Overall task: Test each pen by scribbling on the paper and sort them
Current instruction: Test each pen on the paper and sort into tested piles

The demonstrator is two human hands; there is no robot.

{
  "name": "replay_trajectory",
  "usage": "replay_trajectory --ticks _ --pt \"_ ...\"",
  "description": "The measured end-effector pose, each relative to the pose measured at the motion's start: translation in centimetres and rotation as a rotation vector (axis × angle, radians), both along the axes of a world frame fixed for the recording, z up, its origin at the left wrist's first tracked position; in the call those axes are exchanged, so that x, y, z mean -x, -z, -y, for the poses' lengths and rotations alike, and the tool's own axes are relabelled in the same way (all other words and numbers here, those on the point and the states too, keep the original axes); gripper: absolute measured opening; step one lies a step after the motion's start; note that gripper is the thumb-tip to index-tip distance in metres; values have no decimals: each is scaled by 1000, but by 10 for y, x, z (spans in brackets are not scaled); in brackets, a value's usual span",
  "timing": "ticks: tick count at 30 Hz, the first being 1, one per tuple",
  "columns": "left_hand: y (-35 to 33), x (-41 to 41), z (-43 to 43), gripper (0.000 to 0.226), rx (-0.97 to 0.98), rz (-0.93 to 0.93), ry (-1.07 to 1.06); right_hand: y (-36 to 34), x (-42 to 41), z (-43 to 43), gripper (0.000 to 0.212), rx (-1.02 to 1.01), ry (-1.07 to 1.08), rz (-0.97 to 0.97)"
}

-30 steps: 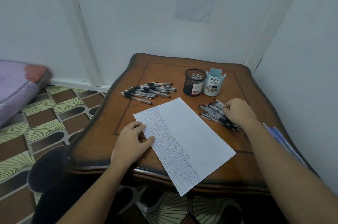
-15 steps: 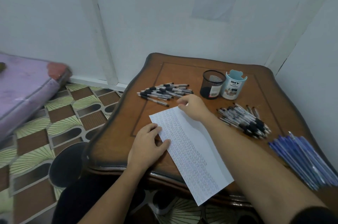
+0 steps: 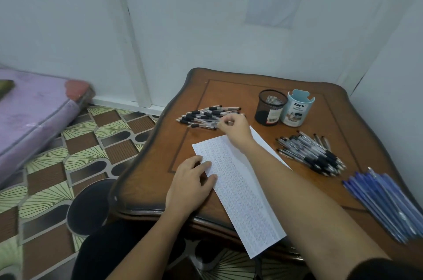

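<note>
- The person's right hand (image 3: 233, 130) now sits at the near edge of the far-left heap of clear-barrelled, black-gripped pens (image 3: 206, 116). A second ago it lay on the matching right-hand heap of pens (image 3: 313, 154), and half a second ago it was crossing the top of the paper.
- Its fingers are curled against the left heap. Blur hides the fingertips, so it cannot be told whether they pinch a pen or only touch one.
- The left hand (image 3: 192, 183) has stayed put, fingers straight and pressed flat on the left edge of the white sheet of paper (image 3: 240, 190). The sheet lies slantwise on the brown wooden table (image 3: 146, 165), its near corner overhanging the edge.
- The view has swung right, bringing into sight a bundle of blue pens (image 3: 384, 202) at the table's right side.
- A black mesh cup (image 3: 270, 107) and a pale blue cardboard cup (image 3: 297, 108) stand touching at the back.
- The right forearm covers part of the paper, and its rows of scribbles are too fine to read.
</note>
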State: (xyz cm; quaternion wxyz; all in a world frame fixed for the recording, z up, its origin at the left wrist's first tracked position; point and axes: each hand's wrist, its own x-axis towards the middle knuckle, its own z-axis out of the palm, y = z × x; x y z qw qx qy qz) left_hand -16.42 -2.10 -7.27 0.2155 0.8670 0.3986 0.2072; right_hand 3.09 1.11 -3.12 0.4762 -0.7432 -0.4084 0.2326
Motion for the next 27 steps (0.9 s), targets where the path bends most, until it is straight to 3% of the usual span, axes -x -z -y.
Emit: replay_trajectory --ticks 2,4,7,9,12,16,19,23,27 --pt "2 0 -1 50 -2 -12 1 -20 -10 18 2 -133 72 -286" --pt "2 0 -2 69 -20 -50 18 -36 -22 39 4 -270 115 -570" --pt "2 -2 -2 98 -24 -173 73 -44 -34 69 17 -413 91 -789" --pt "2 -2 -4 108 -1 -231 99 -43 -39 86 25 -372 81 -735" --pt "2 -3 -5 106 0 -316 133 -39 -36 111 17 -315 83 -588" --pt "-1 -5 -4 106 -5 -355 139 -34 -31 137 28 -435 105 -650" --pt "-2 -4 -2 108 6 -339 139 -29 -29 154 23 -444 139 -675" --pt "-1 -4 -2 102 3 -327 138 -13 -24 173 59 -330 220 -778" --pt "1 -4 -3 101 1 -307 137 8 -18 191 65 -189 172 -713"
